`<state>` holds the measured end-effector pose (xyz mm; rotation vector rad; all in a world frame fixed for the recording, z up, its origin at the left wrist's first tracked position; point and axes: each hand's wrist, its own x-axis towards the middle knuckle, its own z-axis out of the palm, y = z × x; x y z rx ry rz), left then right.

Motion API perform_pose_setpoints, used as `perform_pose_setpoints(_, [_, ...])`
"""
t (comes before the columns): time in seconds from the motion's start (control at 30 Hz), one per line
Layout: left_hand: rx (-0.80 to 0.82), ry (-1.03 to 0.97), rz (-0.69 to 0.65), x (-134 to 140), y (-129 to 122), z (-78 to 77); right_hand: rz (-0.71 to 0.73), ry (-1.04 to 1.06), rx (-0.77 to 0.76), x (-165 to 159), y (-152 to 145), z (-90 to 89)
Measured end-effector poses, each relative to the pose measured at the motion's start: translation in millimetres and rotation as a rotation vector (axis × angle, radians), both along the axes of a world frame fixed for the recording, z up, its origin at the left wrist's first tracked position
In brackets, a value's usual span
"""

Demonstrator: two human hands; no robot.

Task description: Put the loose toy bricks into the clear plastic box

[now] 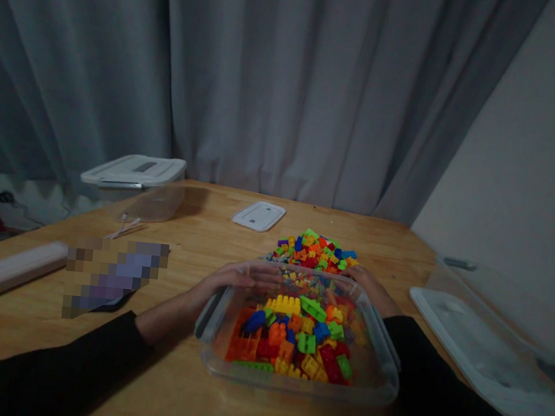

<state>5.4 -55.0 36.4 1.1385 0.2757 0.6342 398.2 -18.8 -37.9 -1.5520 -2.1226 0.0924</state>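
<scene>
Loose bricks (pixel 319 252) lie piled on the bench (pixel 166 393) beyond the clear box (pixel 297 385) of bricks. The left hand (pixel 244 275) is open, fingers straight, nothing visibly held — the right hand (pixel 366 284) is at the pile's right edge, its grip too hidden to tell.

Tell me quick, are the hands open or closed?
Left hand: open, fingers straight, by the clear box.
Right hand: partly hidden, so I can't tell.

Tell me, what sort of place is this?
Probably a room in a home, though I can't be sure: there's a wooden table, grey curtains behind it, and a pile of colourful toy bricks.
</scene>
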Motion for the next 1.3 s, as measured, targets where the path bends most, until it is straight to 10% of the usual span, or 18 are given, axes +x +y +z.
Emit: perform_pose_setpoints(1.3, [0.024, 0.004, -0.007, -1, 2, -1.9, -0.008, 0.010, 0.120, -4, -20, 30.1])
